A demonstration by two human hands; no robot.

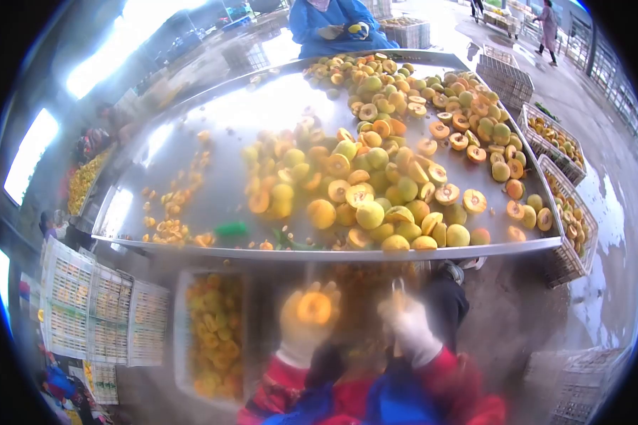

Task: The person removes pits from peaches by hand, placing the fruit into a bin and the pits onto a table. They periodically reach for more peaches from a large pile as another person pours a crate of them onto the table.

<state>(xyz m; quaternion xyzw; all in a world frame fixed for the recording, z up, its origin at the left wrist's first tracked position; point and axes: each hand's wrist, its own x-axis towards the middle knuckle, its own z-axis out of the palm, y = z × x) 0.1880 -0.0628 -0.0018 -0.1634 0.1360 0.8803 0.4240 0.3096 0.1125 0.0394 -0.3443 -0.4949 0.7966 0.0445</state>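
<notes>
Below the near edge of the metal table, my left hand [290,329], in a pale glove, is closed around a peach half [314,308] with its cut face up. A darker middle shows in that face, but blur hides whether it is the pit. To its right, my gloved right hand [411,327] grips a small pitting tool [398,285] with a looped metal tip pointing away from me. Tool and fruit are apart. On the sloped metal table [213,134] lies a big pile of whole and halved yellow peaches [376,191].
Small orange pieces [174,205] and a green object [232,229] lie on the table's left. A crate of peaches [216,333] stands low left, beside white crates [88,304]. Filled crates [567,205] line the right. Across the table a person in blue [333,28] works.
</notes>
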